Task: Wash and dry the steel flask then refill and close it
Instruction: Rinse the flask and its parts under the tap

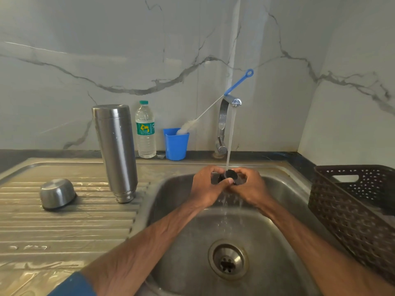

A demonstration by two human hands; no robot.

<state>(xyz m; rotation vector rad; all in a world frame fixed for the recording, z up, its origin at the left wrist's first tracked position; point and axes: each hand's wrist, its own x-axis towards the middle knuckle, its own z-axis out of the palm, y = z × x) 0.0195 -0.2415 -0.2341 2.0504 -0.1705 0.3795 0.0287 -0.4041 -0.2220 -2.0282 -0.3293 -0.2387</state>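
L grip (210, 185) & R grip (250, 185) pinch stopper (230, 174) under tap (234, 101); flask (116, 150) stands inverted, axis vertical, at drainboard's (64, 227) right edge, nearer L grip.

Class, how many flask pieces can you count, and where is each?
3. The flask body stands upside down on the draining board; the steel cap lies to its left; a dark stopper is held under the tap by the left hand and right hand.
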